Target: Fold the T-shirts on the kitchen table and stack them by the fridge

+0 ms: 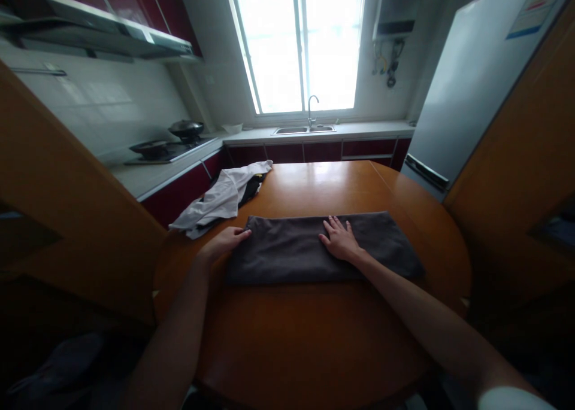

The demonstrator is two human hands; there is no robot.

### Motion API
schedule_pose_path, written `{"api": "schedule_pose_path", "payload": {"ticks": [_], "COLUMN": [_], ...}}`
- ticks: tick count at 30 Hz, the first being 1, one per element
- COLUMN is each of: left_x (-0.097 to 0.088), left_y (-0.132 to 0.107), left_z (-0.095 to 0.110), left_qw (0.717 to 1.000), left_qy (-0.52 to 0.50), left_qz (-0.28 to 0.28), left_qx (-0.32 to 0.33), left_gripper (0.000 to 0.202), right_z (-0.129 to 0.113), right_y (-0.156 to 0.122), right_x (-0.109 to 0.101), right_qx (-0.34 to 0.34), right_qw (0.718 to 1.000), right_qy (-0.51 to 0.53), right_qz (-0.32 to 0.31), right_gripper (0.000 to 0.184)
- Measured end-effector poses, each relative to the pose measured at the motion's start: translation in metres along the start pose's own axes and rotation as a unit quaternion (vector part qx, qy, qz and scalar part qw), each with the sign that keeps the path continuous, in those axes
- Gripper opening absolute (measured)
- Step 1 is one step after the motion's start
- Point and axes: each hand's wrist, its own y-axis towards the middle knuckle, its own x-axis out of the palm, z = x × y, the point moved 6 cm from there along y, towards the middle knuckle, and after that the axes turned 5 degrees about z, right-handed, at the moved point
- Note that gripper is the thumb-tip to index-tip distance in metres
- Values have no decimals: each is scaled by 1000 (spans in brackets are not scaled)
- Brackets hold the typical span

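A dark grey cloth (287, 251), folded into a long flat strip, lies across the middle of a round wooden table (314, 332). My right hand (340, 239) rests flat on the cloth near its centre, fingers stretched out and apart. My left hand (228, 240) is at the cloth's left end, fingers curled at its far corner. I cannot make out whether it pinches the edge.
A heap of white and dark clothes (224, 197) lies at the table's far left edge. Behind it run a counter with a stove and pan (185, 130), a sink (305, 128) under the window, and a fridge (467, 81) at the right.
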Motion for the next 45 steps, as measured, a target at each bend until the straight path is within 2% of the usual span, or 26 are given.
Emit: {"api": "schedule_pose_path", "payload": {"ticks": [4, 9, 13, 15, 17, 20, 22, 24, 26, 28, 31, 38, 40, 41, 43, 45], "left_x": [1, 3, 2, 3, 7, 24, 44, 67, 89, 105, 112, 103, 102, 101, 99, 98], "left_y": [0, -9, -15, -18, -21, -27, -31, -33, -33, -32, -29, -33, -36, -37, -37, -36], "left_z": [-2, 11, 21, 26, 32, 45, 52, 56, 57, 57, 55, 65, 69, 70, 70, 69], "left_qw": [1000, 997, 994, 992, 988, 976, 972, 974, 976, 976, 975, 957, 951, 950, 951, 954], "left_qy": [-10, -79, -108, -121, -143, -185, -186, -157, -120, -85, -42, -8, 0, 1, -10, -41], "left_qz": [-4, 2, 12, 6, -14, -69, -95, -104, -102, -90, -57, 4, 17, 24, 29, 21], "left_qx": [-5, 17, 29, 43, 61, 92, 109, 124, 148, 179, 211, 291, 307, 310, 307, 298], "left_gripper": [58, 64, 69, 70, 71, 74, 74, 73, 72, 70, 66, 46, 43, 42, 43, 45], "right_z": [-1, 0, -3, -8, -17, -42, -59, -70, -75, -75, -71, -74, -80, -83, -87, -88], "right_y": [0, -1, -3, -5, -6, -8, -10, -13, -15, -17, -19, -15, -9, -5, 5, 13], "right_x": [-1, -3, -20, -30, -34, -24, -10, 2, 8, 8, 7, 11, 15, 18, 22, 21], "right_qx": [1, 4, 1, -2, -4, -21, 0, 48, 96, 128, 158, 167, 162, 157, 137, 98], "right_qw": [1000, 1000, 998, 993, 982, 935, 882, 823, 771, 732, 683, 605, 603, 618, 686, 766], "right_qy": [0, 10, 23, 64, 157, 352, 470, 559, 619, 658, 700, 753, 751, 741, 696, 631], "right_qz": [-5, -1, 62, 99, 107, 36, -38, -92, -115, -120, -132, -197, -214, -211, -162, -76], "right_gripper": [65, 65, 62, 58, 50, 37, 33, 30, 26, 22, 16, 9, 10, 11, 12, 11]}}
